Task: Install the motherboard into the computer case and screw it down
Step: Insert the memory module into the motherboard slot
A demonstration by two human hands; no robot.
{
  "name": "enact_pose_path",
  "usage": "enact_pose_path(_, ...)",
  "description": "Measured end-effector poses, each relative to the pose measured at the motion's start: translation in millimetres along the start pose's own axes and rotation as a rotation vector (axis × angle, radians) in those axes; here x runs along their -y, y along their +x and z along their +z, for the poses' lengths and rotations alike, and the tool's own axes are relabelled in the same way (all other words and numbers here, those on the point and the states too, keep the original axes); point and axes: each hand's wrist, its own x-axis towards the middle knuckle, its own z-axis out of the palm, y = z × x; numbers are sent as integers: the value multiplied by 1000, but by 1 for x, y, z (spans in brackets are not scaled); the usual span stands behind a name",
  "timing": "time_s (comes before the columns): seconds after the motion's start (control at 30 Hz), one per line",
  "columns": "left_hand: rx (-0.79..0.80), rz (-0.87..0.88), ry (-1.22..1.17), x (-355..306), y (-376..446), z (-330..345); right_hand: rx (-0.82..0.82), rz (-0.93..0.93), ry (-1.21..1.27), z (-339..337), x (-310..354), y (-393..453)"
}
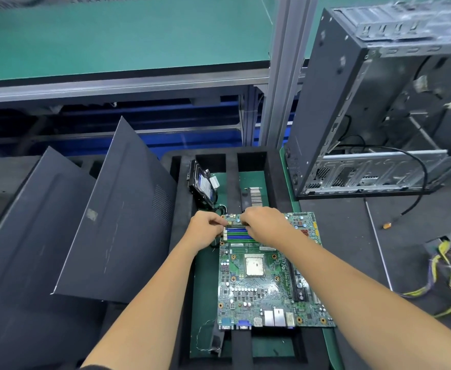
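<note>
Your left hand (205, 227) and right hand (261, 222) meet at the far end of the motherboard (267, 276), fingers curled and pinching the two ends of a thin dark memory stick (236, 224) that runs crosswise, nine o'clock to three o'clock, over the blue and green memory slots (239, 235). Whether the stick is seated in a slot cannot be told. Out from your hands, the board lies flat on the green mat (205, 303) inside a black foam tray (277, 166) on the bench (352, 236), its long axis running twelve to six, the port row nearest you at six o'clock and the bare processor socket (254, 266) near the middle. The computer case (352, 102) stands upright and open at about two o'clock from your hands, well apart from the board, with a black cable (421, 172) trailing out of it onto the bench. Your right hand is the nearer one to the case, so the carry, once begun, would likely swing the board up and to the right. A hard drive (203, 185) leans in the tray at eleven o'clock, and dark side panels (107, 222) rest at nine o'clock. No screw is in view, and the board is not yet in the case.
</note>
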Motion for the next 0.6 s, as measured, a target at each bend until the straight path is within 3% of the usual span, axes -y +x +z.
enact_pose_path(0.33, 14, -3, 0, 0, -2, -1, 31, 13, -55, 2, 8, 1)
enact_pose_path(0.6, 13, 105, 189, -10, 0, 3, 55, 23, 31, -1, 5, -1)
